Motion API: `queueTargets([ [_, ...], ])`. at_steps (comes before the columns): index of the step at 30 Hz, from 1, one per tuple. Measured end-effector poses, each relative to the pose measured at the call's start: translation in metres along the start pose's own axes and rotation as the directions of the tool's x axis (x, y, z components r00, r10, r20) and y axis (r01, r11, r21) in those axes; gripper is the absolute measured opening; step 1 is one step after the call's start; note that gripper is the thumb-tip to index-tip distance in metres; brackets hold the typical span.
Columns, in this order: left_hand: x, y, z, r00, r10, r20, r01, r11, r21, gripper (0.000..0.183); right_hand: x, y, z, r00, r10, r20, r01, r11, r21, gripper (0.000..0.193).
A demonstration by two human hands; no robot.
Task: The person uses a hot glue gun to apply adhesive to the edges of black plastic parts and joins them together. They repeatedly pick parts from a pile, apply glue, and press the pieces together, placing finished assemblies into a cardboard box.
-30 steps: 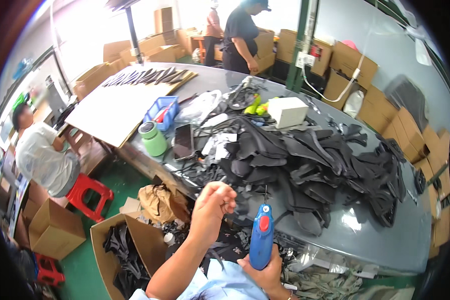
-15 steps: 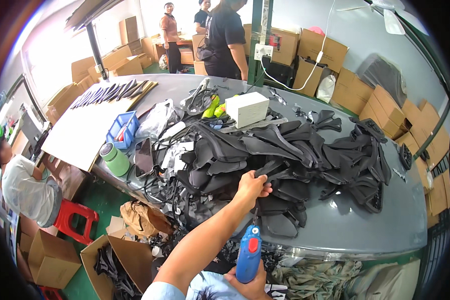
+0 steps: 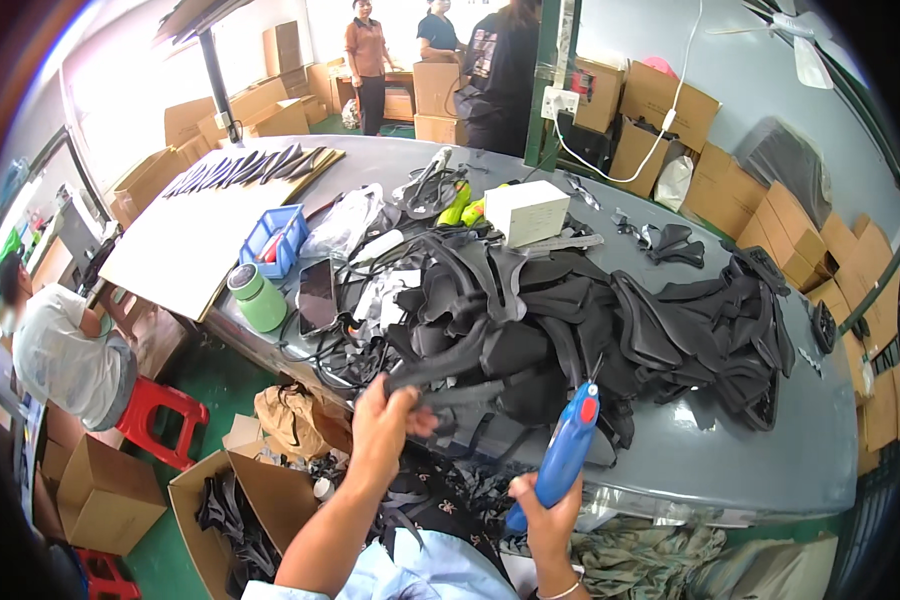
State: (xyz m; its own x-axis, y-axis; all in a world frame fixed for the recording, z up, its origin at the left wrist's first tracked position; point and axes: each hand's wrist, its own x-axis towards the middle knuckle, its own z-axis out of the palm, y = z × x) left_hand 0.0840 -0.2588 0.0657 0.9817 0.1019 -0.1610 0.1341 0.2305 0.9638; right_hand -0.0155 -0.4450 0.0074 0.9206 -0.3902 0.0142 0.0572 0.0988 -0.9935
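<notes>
My left hand (image 3: 378,428) is at the near edge of the table, its fingers partly smeared by motion. It appears closed on the end of a long black padded piece (image 3: 452,393), which stretches right toward the heap. In my right hand (image 3: 550,515) is a blue hand-held power tool (image 3: 566,445) with a red button; its thin metal tip points up and away from me, over the heap's near side. Curved black padded pieces (image 3: 660,325) lie heaped across the middle of the table, and they overlap so much that single outlines are hard to follow.
Left of the heap are a green jar (image 3: 258,298), a phone (image 3: 318,296) and a blue basket (image 3: 275,240). A white box (image 3: 526,212) stands behind it. An open carton (image 3: 270,505) is below the table's left edge. A seated person (image 3: 65,345) and several standing people are farther off.
My left hand has moved left and nearer, away from the middle of the heap. The blue tool has risen to the right, and my hands are farther apart. The view has shifted slightly.
</notes>
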Motion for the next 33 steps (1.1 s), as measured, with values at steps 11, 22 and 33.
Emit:
queueTargets([
  [11, -0.006, -0.026, 0.022, 0.924, 0.377, 0.066, -0.349, 0.76, 0.548, 0.028, 0.02, -0.011, 0.02, 1.0, -0.016, 0.005, 0.016, 0.999, 0.046, 0.038],
  [22, 0.126, -0.022, 0.092, 0.952, 0.304, -0.025, -0.164, 0.579, 0.799, 0.035, 0.002, -0.032, 0.024, 0.992, -0.012, 0.127, 0.027, 0.992, -0.12, 0.034],
  [33, 0.039, 0.024, -0.013, 0.971, 0.134, 0.196, -0.122, 0.99, -0.075, 0.039, 0.0, -0.022, 0.017, 0.988, -0.057, 0.141, 0.084, 0.978, -0.191, 0.038],
])
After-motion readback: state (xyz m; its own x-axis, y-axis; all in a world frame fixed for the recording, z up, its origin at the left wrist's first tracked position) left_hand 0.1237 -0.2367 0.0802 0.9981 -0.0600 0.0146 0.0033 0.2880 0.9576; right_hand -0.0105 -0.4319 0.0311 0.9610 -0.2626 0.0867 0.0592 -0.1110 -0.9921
